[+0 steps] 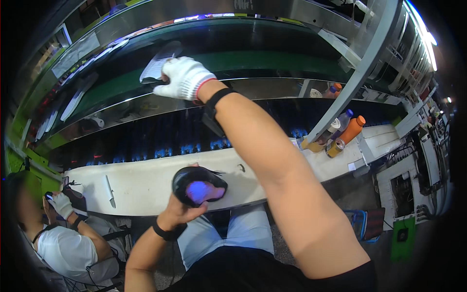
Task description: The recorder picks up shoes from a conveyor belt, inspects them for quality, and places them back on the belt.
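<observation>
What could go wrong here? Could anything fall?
The black shoe might fall: only the left hand holds it, near the edge of the white bench. The pale, flat piece could slip away from the gloved right hand. The orange bottle might tip if the right arm bumps it.

I logged the right-hand glove [187, 80] as white, with a red cuff edge. Shoe [199, 187]: black outside, pink within, a violet-blue patch at its middle. Flat piece [153, 69]: pale grey-white. Through the head camera I read the belt [272, 62] as dark green, the worktable [146, 192] as cream. I recorded an orange bottle [353, 130], a gold can [334, 148], light-blue trousers [252, 228] and a black shirt [233, 267]. The co-worker's shirt [68, 248] and glove [61, 205] were plain white.
</observation>
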`<state>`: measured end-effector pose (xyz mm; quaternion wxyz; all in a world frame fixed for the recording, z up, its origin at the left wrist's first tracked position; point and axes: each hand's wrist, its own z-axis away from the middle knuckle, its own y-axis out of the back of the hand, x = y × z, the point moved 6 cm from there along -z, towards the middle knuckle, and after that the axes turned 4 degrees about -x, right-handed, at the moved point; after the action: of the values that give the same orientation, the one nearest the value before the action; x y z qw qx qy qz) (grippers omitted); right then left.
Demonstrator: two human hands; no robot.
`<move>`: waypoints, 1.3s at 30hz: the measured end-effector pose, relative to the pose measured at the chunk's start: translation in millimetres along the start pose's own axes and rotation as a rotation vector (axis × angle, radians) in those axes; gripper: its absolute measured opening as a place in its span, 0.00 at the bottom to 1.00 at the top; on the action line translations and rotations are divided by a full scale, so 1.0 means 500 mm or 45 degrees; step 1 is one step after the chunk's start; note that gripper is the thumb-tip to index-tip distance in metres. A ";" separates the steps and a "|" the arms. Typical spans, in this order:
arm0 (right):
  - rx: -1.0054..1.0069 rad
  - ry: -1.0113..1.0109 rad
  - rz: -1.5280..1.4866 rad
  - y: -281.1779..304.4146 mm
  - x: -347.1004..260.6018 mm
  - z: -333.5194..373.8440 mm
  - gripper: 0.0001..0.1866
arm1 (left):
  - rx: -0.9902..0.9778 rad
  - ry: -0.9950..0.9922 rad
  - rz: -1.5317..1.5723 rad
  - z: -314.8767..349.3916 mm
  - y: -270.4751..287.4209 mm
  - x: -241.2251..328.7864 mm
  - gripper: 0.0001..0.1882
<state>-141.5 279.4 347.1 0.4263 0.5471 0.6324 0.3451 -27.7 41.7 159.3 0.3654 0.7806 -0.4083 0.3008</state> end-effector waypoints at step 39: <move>0.536 -0.057 -1.271 -0.148 -0.214 0.756 0.24 | 0.251 0.104 -0.413 0.066 -0.022 0.181 0.21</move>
<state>179.5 150.5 146.9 0.4330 0.2612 0.8615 -0.0453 31.4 -18.4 207.0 0.3472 0.8553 -0.2305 0.3079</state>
